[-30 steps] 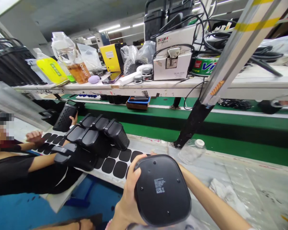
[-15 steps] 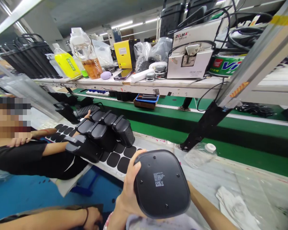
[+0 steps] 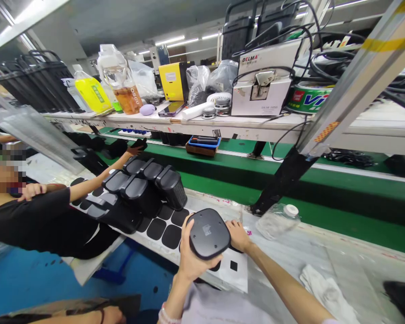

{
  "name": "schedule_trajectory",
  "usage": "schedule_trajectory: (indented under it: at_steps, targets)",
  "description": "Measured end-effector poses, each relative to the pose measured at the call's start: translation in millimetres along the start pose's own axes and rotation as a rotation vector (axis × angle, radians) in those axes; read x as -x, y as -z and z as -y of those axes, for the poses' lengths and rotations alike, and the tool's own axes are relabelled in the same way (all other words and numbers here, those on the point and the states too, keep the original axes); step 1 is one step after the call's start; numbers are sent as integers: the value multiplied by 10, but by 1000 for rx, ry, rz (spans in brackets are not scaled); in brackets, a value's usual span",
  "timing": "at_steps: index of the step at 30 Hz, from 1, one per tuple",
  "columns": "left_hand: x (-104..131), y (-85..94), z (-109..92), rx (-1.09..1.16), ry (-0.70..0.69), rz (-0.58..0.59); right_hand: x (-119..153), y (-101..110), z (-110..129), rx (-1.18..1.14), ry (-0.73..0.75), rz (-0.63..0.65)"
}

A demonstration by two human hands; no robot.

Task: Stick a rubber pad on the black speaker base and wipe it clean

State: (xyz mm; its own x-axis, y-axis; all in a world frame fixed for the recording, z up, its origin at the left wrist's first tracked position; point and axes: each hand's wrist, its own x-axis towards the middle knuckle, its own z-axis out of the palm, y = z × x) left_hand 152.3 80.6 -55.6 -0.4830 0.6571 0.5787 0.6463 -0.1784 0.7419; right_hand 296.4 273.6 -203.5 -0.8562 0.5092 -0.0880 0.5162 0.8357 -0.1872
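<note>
The black device (image 3: 208, 232) hides most of the sticker sheet (image 3: 234, 265) beneath it, and the right hand (image 3: 238, 235) is partly tucked behind its edge, so whether that hand grips anything cannot be told. The left hand (image 3: 189, 258) wraps the device's near-left side, holding it above the sheet at the bench's near edge. Its flat underside, with a small label (text unreadable), faces the camera, tilted up; the outline is roughly square, no clear long axis. A co-worker's arm (image 3: 97, 180) reaches across the stacked black housings (image 3: 141, 189).
</note>
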Motion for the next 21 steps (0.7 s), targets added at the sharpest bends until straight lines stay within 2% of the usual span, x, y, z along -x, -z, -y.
schedule_trajectory:
  at_steps: [5,11,15,21]
  targets:
    - [49,63,101,30,59,-34,-62,-12,-74,8,57,18]
    - [84,117,149,44,110,-104,134,-118,-114,4,67,-36]
    - [133,98,115,66,81,-104,178,-158,-163,-8,137,-48]
    - [185,117,23,79,63,-80,55,-71,-227,-1,252,-81]
